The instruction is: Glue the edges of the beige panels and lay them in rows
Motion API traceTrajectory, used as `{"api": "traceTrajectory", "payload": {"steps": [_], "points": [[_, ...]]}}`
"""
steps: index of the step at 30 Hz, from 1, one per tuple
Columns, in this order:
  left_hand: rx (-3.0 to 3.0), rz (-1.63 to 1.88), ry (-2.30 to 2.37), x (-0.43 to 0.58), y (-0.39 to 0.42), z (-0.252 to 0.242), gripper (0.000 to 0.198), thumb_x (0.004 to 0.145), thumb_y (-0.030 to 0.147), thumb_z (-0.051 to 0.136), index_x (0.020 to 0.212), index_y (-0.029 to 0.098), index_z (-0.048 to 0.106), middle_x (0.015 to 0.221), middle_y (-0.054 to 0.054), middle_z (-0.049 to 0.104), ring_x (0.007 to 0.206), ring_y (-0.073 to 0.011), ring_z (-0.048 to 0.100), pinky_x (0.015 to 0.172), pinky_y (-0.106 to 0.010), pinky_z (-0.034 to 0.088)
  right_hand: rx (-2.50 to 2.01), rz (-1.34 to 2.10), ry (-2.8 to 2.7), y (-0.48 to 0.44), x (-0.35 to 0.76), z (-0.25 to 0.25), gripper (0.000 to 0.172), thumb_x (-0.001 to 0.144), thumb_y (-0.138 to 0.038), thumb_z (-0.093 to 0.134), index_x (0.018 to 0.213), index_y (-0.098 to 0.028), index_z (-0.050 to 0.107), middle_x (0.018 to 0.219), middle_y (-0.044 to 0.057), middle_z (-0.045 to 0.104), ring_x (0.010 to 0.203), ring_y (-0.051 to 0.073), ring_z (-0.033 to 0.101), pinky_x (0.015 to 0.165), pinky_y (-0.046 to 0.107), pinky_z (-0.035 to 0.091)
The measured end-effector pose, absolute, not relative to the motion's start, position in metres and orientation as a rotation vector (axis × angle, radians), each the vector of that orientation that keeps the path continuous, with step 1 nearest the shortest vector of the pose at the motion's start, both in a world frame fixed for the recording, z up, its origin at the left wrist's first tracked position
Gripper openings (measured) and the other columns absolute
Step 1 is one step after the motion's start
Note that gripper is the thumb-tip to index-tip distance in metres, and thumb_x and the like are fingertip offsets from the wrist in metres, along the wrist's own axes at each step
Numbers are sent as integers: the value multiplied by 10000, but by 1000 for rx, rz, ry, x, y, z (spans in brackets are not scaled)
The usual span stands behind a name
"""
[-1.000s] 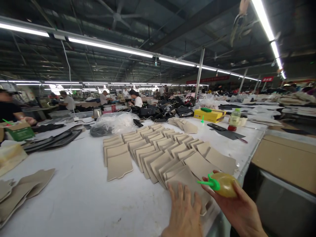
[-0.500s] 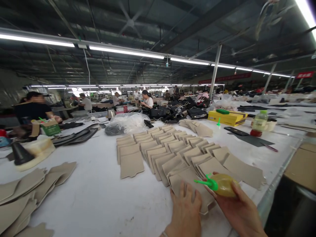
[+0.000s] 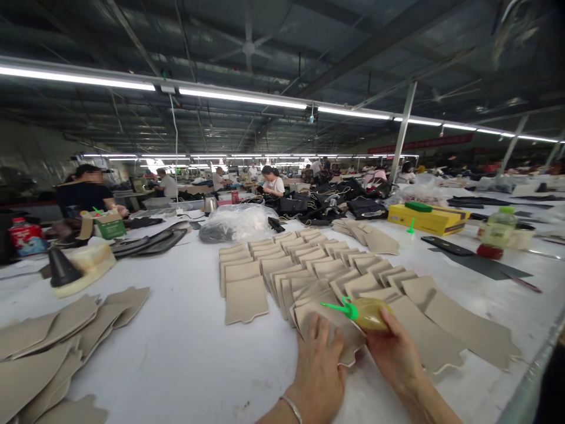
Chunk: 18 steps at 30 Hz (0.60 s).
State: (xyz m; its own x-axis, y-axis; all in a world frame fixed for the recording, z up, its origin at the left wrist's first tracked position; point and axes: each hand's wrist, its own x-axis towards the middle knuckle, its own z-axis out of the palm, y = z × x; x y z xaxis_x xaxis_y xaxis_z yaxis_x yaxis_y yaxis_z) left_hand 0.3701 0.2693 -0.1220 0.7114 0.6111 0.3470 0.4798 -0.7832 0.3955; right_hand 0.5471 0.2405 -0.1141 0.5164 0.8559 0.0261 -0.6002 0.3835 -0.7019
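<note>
My left hand [image 3: 318,366] lies flat, fingers spread, on the nearest beige cut piece [image 3: 332,325] of a fanned row of beige pieces [image 3: 309,265] on the white table [image 3: 185,347]. My right hand [image 3: 394,353] is closed around a yellow squeeze bottle [image 3: 369,312] with a green nozzle that points left over the same piece. A thin bracelet shows on my left wrist.
More beige pieces [image 3: 53,341] pile at the left edge. A black cone [image 3: 60,268] on foam, a yellow box [image 3: 427,218], a drink bottle [image 3: 497,231], black strips [image 3: 445,245] and a plastic bag [image 3: 238,222] stand further back. Other people work at the far tables.
The view has swung right to left, so the table edge and cardboard have left the frame. Both hands have slid left along the fanned row, the bottle still held.
</note>
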Motion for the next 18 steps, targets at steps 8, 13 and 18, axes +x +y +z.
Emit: {"api": "traceTrajectory", "payload": {"steps": [8,13,18], "points": [[2644,746,841,357,296,-117,485,825,303,558,1301,240,487,1431,-96,346,1365,-320,178,1078,-605,295,-738,1000,-494,277,536,-115,399,666,-409,851,934,-138,736,997,71,701,897,240,650,770,259,544],[2653,775,860,355,317,-118,457,807,269,563,1259,224,522,1432,-86,344,1365,-301,183,1108,-520,295,-760,1014,-490,304,533,-121,365,657,-383,854,911,-150,734,933,48,714,831,230,661,733,260,551],[2675,785,889,356,320,-117,441,816,248,593,1250,225,520,1412,-85,368,1364,-281,190,1089,-502,337,-741,1039,-476,309,536,-122,381,648,-371,857,931,-150,732,961,55,711,831,221,664,742,265,559]]}}
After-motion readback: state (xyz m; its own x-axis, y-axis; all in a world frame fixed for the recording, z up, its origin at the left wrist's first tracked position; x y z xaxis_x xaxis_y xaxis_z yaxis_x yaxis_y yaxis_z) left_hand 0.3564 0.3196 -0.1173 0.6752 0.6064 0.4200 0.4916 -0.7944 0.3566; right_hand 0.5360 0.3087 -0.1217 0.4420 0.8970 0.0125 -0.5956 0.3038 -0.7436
